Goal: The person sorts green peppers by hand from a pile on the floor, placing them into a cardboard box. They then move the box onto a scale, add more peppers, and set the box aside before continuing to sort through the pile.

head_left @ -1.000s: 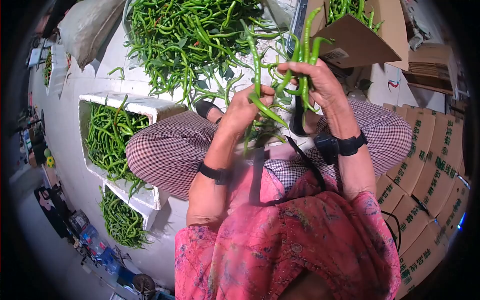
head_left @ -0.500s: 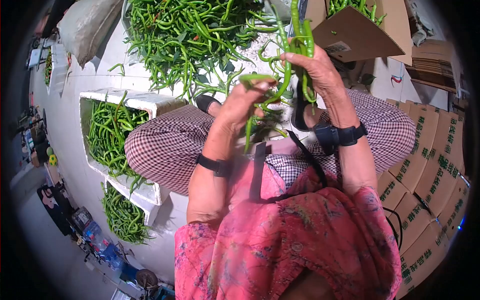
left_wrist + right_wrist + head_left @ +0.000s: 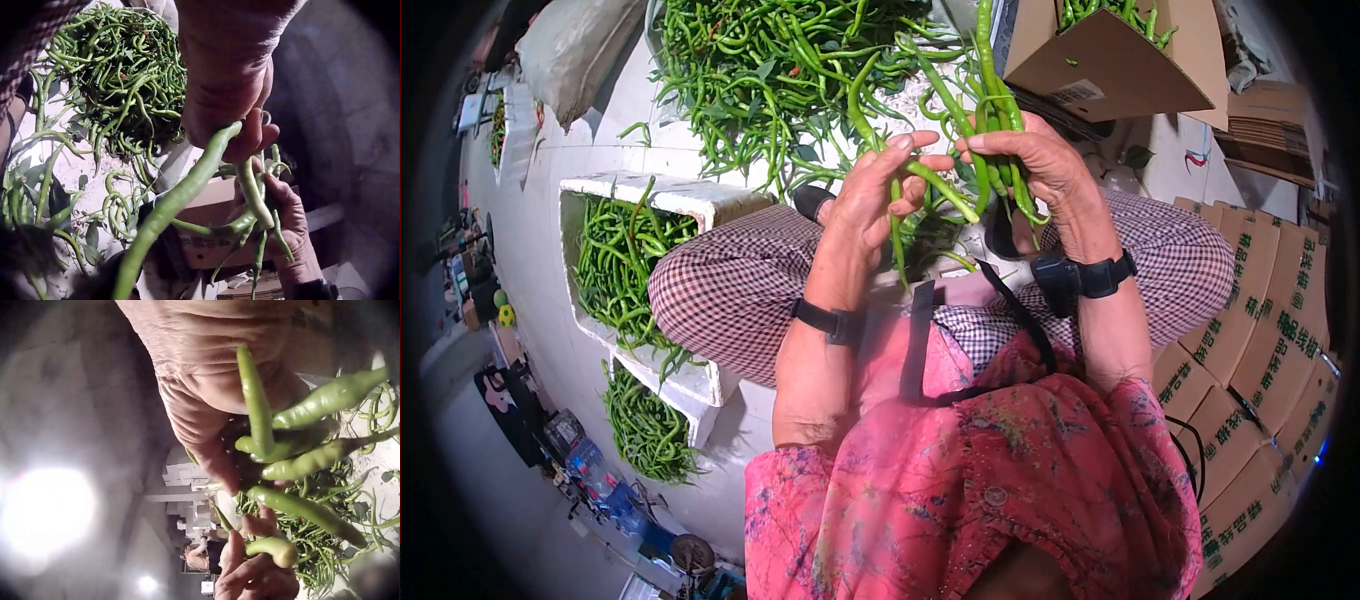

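Note:
In the head view, the left hand (image 3: 870,200) holds a few long green chili peppers (image 3: 941,190), one of them hanging below the fingers. The left wrist view shows a long chili pepper (image 3: 181,194) coming out from under this hand, close to the camera. Just across from it, the right hand (image 3: 1045,160) grips a bunch of green chili peppers (image 3: 990,110) between thumb and fingers, tips sticking out both ways. The fingertips of both hands come close together at the bunch. From the right wrist, several chili peppers (image 3: 312,462) fan out of the right hand's grip.
A large heap of chili peppers (image 3: 770,80) lies on the floor ahead. White foam boxes (image 3: 670,205) with chili peppers stand at the left. An open cardboard box (image 3: 1100,75) holding chili peppers is at the far right, with flattened cartons (image 3: 1250,320) stacked beside the right knee.
The left hand swung away from the bunch, turning over a chili pepper, then came back with its fingers toward the right hand. The right hand has kept its bunch, moving little.

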Demonstrator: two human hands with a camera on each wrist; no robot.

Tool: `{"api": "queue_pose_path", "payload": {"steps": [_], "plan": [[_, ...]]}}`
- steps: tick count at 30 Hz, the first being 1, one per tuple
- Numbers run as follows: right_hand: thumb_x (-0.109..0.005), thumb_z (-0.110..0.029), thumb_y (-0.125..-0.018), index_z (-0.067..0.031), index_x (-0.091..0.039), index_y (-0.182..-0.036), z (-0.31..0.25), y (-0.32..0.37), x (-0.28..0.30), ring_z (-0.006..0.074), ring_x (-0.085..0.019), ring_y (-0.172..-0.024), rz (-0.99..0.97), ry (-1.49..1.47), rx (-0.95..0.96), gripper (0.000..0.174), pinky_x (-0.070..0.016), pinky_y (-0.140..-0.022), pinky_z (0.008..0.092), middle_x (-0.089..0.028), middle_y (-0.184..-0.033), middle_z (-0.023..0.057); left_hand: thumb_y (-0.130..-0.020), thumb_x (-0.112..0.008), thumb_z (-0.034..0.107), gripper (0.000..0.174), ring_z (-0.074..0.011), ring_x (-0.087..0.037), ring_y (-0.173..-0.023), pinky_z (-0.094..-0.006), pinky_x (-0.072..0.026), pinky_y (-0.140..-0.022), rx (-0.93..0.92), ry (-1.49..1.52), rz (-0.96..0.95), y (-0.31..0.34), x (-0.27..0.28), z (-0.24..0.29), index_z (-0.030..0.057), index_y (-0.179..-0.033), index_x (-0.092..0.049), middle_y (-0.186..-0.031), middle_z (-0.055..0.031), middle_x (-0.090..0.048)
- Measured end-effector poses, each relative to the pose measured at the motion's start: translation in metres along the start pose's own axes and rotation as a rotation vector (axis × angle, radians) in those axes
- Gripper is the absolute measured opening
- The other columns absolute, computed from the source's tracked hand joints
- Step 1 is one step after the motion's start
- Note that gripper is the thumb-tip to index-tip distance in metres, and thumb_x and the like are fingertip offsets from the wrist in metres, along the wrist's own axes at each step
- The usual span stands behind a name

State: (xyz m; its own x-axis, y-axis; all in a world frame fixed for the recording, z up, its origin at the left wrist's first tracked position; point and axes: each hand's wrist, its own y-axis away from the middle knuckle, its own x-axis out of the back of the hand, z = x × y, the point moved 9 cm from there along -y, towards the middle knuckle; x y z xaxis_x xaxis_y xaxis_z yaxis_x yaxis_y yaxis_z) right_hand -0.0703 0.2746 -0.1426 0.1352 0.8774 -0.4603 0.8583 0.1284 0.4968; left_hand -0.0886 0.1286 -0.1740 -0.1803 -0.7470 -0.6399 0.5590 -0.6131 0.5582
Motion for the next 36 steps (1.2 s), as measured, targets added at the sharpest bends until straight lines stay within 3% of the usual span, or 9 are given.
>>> {"api": "queue_pose_path", "payload": {"steps": [7,10,13,19,23,28,31,34,36], "plan": [[-0.068,-0.001,-0.078,0.0048,-0.054,-0.115,0.014,-0.005,-0.006,0.0178,-0.066,-0.088,-0.068,-0.025,-0.039,0.04,-0.0529,-0.082,0.0269,-0.066,-0.101,0.0123,-0.094,-0.057,0.025,0.036,-0.0028,-0.04,-0.046,-0.0156,-0.0287,-0.037,-0.018,-0.208,0.046,-0.004,0.012,0.002,-0.0038,-0.115,-0.056,-0.086,-0.0143,-0.068],[-0.069,-0.004,-0.079,0.0045,-0.054,-0.111,0.014,-0.007,0.014,0.0179,-0.066,-0.087,-0.011,-0.044,-0.035,0.037,-0.0549,-0.08,0.0288,-0.066,-0.098,0.0139,-0.085,-0.068,0.033,0.049,-0.009,-0.05,-0.05,-0.0205,-0.0405,-0.046,0.126,-0.705,0.004,-0.008,0.014,-0.017,-0.0046,-0.115,-0.057,-0.085,-0.0117,-0.068],[-0.07,-0.007,-0.079,0.0035,-0.055,-0.108,0.008,-0.006,0.025,0.0181,-0.067,-0.086,0.073,-0.072,-0.024,0.035,-0.0559,-0.078,0.0287,-0.067,-0.099,0.0152,-0.082,-0.072,0.032,0.055,-0.016,-0.063,-0.063,-0.0278,-0.0502,-0.056,0.034,-1.247,0.024,-0.015,0.031,-0.033,-0.0048,-0.12,-0.056,-0.088,-0.0122,-0.067],[-0.072,-0.009,-0.078,0.0031,-0.053,-0.11,0.013,-0.005,0.02,0.0191,-0.066,-0.087,0.018,-0.075,-0.037,0.039,-0.0563,-0.076,0.0306,-0.066,-0.098,0.0155,-0.092,-0.058,0.022,0.029,-0.0144,-0.061,-0.062,-0.0282,-0.0499,-0.056,-0.006,-1.142,0.135,-0.003,0.029,-0.001,-0.0018,-0.109,-0.062,-0.085,-0.0084,-0.068],[-0.072,-0.009,-0.078,0.0023,-0.053,-0.109,0.018,-0.006,0.009,0.0183,-0.065,-0.086,-0.019,-0.077,-0.057,0.039,-0.0556,-0.078,0.0306,-0.065,-0.096,0.0133,-0.093,-0.055,0.029,0.032,-0.0115,-0.055,-0.062,-0.0254,-0.0461,-0.055,0.299,-1.223,-0.377,0.005,-0.009,-0.064,0.0026,-0.108,-0.063,-0.079,-0.0048,-0.067],[-0.072,-0.008,-0.078,0.003,-0.053,-0.112,0.017,-0.006,0.014,0.0176,-0.065,-0.086,-0.049,-0.037,-0.061,0.041,-0.0547,-0.08,0.0295,-0.065,-0.096,0.0133,-0.093,-0.057,0.021,0.035,-0.007,-0.049,-0.06,-0.0191,-0.0375,-0.049,-0.053,-0.621,0.134,0.0,0.012,0.009,-0.0012,-0.12,-0.058,-0.08,-0.0032,-0.063],[-0.07,-0.002,-0.078,0.0042,-0.054,-0.112,0.015,-0.003,0.008,0.021,-0.066,-0.092,-0.011,-0.151,-0.025,0.039,-0.0551,-0.083,0.0325,-0.066,-0.095,0.0148,-0.097,-0.051,0.02,0.037,-0.0113,-0.054,-0.067,-0.0186,-0.0442,-0.053,-0.219,0.079,0.119,-0.013,0.026,0.034,-0.0072,-0.122,-0.049,-0.09,-0.0124,-0.059],[-0.07,-0.002,-0.078,0.0048,-0.054,-0.116,0.025,-0.002,-0.016,0.0217,-0.066,-0.092,-0.068,-0.236,-0.095,0.042,-0.0549,-0.084,0.0333,-0.066,-0.098,0.0163,-0.098,-0.049,0.02,0.037,-0.0205,-0.062,-0.089,-0.0272,-0.054,-0.069,-0.238,0.473,-0.107,-0.029,0.019,0.038,-0.0099,-0.12,-0.05,-0.099,-0.0162,-0.06],[-0.069,-0.002,-0.079,0.0048,-0.053,-0.118,0.032,-0.002,-0.03,0.0226,-0.067,-0.09,-0.118,-0.223,-0.115,0.043,-0.0551,-0.084,0.0339,-0.066,-0.102,0.0176,-0.099,-0.048,0.021,0.037,-0.0226,-0.061,-0.093,-0.0298,-0.0541,-0.075,-0.26,0.508,-0.005,-0.031,0.02,0.035,-0.0093,-0.12,-0.05,-0.1,-0.0168,-0.06]]}}
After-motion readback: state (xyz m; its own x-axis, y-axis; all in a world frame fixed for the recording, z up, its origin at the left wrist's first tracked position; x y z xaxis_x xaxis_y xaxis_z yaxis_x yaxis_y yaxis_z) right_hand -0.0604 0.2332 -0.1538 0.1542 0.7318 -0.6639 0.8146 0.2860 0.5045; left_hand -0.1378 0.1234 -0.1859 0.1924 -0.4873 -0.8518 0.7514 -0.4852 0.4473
